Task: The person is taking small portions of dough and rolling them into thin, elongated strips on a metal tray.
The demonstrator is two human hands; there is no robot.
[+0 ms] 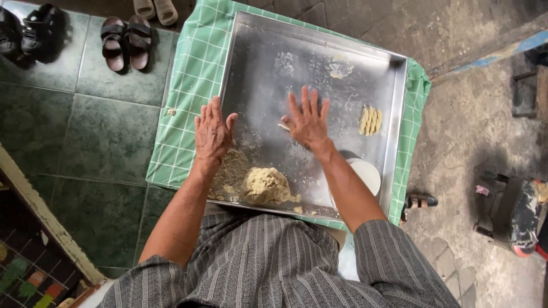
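Note:
A large shiny metal tray (394, 131) lies on a table covered by a green checked cloth (191, 91). My left hand (212, 131) rests flat at the tray's left rim, fingers apart, just above a crumbly lump of tan dough (264, 186) near the tray's front edge. My right hand (308, 121) is spread flat on the tray's floured middle; a small pale piece of dough (283, 127) shows at its thumb side. Several short rolled dough strips (370, 120) lie side by side at the tray's right. A dough smear (341, 69) sits near the far edge.
A white round bowl (365, 174) sits in the tray's front right corner, partly under my right forearm. Sandals (125, 41) and dark shoes (34, 31) stand on the green tiled floor at the upper left. A dark stool (508, 211) stands on the concrete at the right.

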